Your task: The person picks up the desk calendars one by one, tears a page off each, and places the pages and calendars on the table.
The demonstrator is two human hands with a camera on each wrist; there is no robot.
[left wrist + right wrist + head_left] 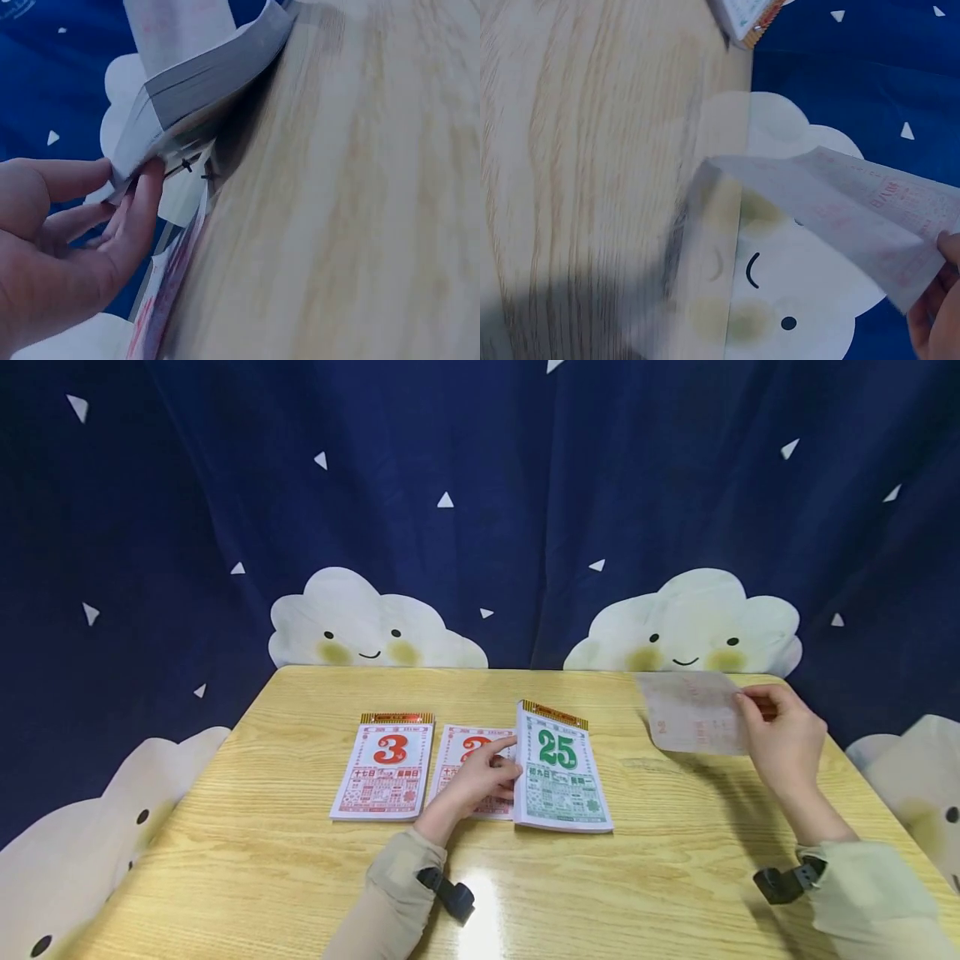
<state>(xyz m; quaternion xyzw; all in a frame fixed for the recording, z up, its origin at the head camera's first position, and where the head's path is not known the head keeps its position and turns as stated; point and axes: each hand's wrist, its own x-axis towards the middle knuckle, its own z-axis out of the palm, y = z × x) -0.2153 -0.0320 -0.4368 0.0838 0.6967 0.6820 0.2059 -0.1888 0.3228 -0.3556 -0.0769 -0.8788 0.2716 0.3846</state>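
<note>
My left hand [480, 781] pinches the left edge of a tear-off calendar pad [562, 772] with a green 25. In the left wrist view, the thumb and fingers of the left hand [82, 240] grip the pad's edge [202, 86], and that side is raised off the wood. Over the table's right side, my right hand [787, 743] pinches a thin loose calendar page [690, 714] by its right edge. Faint red print shows through this page, which hangs curved in the right wrist view.
On the left lies another calendar pad [386, 772] with a red 3. A red-printed calendar page [453, 752] lies beside it, partly hidden by my left hand and the green pad. Behind the wooden table [285, 877] hangs a dark blue curtain [525, 510] with clouds.
</note>
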